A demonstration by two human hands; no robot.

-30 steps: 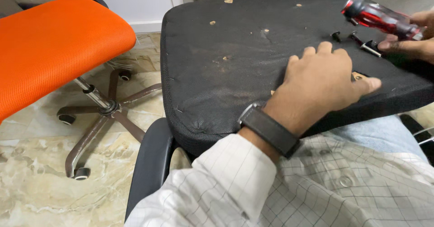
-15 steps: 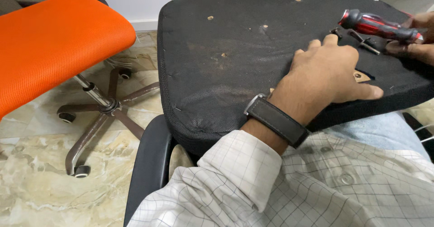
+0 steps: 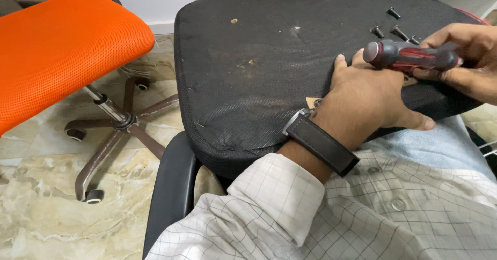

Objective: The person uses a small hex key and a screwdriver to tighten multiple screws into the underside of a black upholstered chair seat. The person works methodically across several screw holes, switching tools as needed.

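While the black fabric-covered seat cushion (image 3: 259, 68) lies upside down across my lap, my left hand (image 3: 367, 102) presses flat on its near right edge, palm down, fingers stretched forward and close together, thumb splayed out to the right over the cushion rim. Holds nothing, just pins the cushion. A dark leather-strap wristwatch with a metal buckle (image 3: 321, 141) sits on that wrist, above a white checked shirt sleeve (image 3: 269, 208).

My right hand (image 3: 466, 58) comes in from the right edge, fingers wrapped tight round the red-and-black plastic screwdriver handle (image 3: 411, 57). Handle lies nearly level, butt end pointing left, right above the left hand's knuckles, just beside them; I can't tell if they touch. The shaft and tip are hidden behind the hand, so where it bites I can't tell.

Several short black bolts (image 3: 396, 30) lie loose on the cushion just beyond the screwdriver, near each other, one further back. Small tan holes and scuffs dot the black fabric. A small tan patch with a metal fitting (image 3: 313, 103) shows by the watch buckle.

Left of the cushion, well apart: an orange mesh office chair seat (image 3: 62, 48) on a dark five-spoke castor base (image 3: 119, 130), standing on beige marble floor tiles (image 3: 41, 208). A black curved chair armrest (image 3: 171, 187) sits under the cushion's near-left corner. Light blue jeans (image 3: 440, 146) show at right.
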